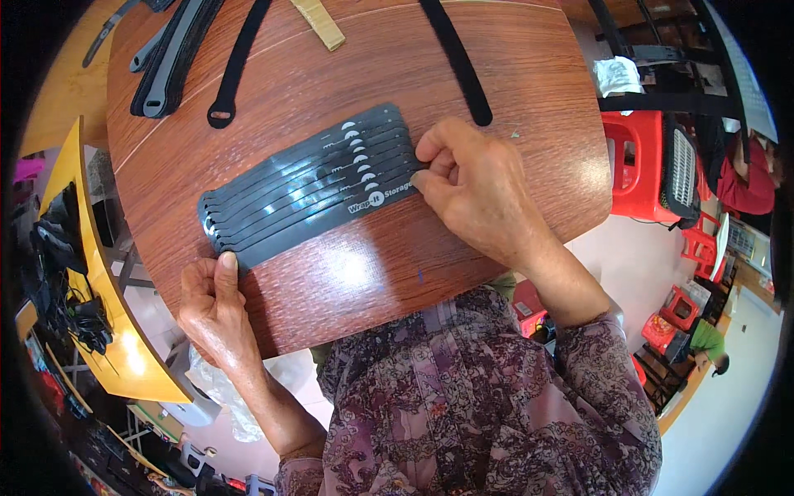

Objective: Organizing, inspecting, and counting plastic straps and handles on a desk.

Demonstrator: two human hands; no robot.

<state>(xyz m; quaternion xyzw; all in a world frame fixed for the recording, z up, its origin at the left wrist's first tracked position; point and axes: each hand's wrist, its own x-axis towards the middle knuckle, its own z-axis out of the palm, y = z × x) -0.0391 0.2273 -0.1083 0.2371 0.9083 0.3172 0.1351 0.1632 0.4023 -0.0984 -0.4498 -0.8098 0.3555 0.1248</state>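
One reddish-brown, wood-grained bench (pixel 538 91) fills the middle of the head view; a yellow-topped bench (pixel 136 351) stands to the left, a red stool (pixel 633 165) to the right above a pale floor (pixel 608 256). Both bare forearms reach inward from patterned sleeves (pixel 595 364). The left hand (pixel 217 310) has its grip closed on the lower left corner of a dark grey card (pixel 310 227), thumb uppermost; the right hand (pixel 484 186) pinches the right edge. The card lies aslant on the bench and bears parallel black strips (pixel 281 178). Beyond it lie bundled black and grey straps (pixel 169 66) and two single black straps (pixel 236 66). A clear plastic bag (pixel 227 393) shows below; its contents are indistinct.
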